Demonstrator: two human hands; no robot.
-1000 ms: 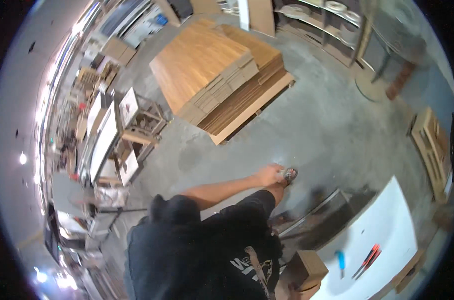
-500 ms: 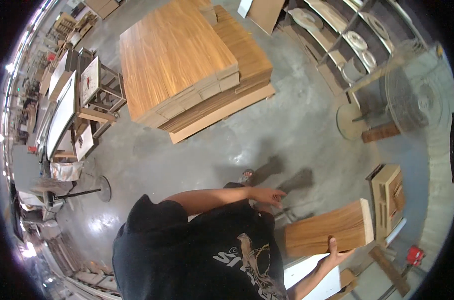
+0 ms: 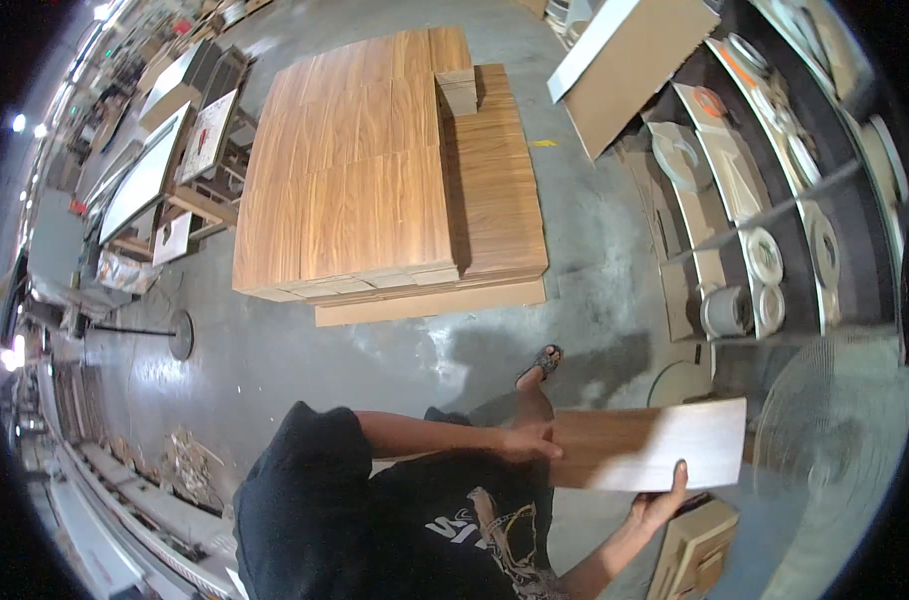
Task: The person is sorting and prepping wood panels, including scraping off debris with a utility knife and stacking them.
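A rectangular wood-grain board [image 3: 624, 445] is held level in front of my body, its right half bright with glare. My left hand [image 3: 534, 442] is closed on the board's left end. Under the near edge, toward the right end, my right hand [image 3: 664, 497] grips the board with the thumb on top; its other fingers are mostly hidden beneath. Ahead stands a large stack of similar wood-grain boards [image 3: 354, 180], with a lower section [image 3: 494, 180] along its right side.
Shelves of round reels [image 3: 764, 255] stand at the right, near a fan [image 3: 819, 430]. A brown panel [image 3: 634, 70] leans at the far right. Worktables [image 3: 149, 190] and a stand with a round base [image 3: 181, 335] are at the left. A beige box [image 3: 694, 550] lies below the board.
My left hand, earlier apart from the board, now holds its left end. My view has turned right, and the foot has stepped forward toward the stack.
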